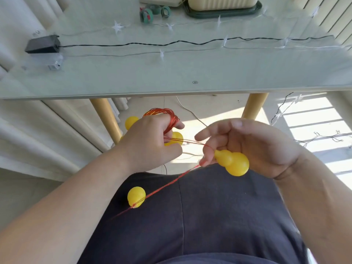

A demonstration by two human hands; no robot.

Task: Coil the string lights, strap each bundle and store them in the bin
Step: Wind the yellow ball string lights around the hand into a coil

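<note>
Below the near table [114, 88] edge, left hand [150, 141] clenched on the red wire coil [162, 112], right hand [247, 145] just right of it curled round a yellow gourd bulb [233, 162] on the loose strand [171, 184].

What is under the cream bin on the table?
A dark green tray lies under the cream bin; only its rim shows. Its middle is covered by the bin.

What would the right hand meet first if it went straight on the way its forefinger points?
Probably the yellow gourd light tucked under the left hand, which holds the red wire coil. The right hand, gripping a second gourd light, points leftward at it; depth is unclear.
</note>
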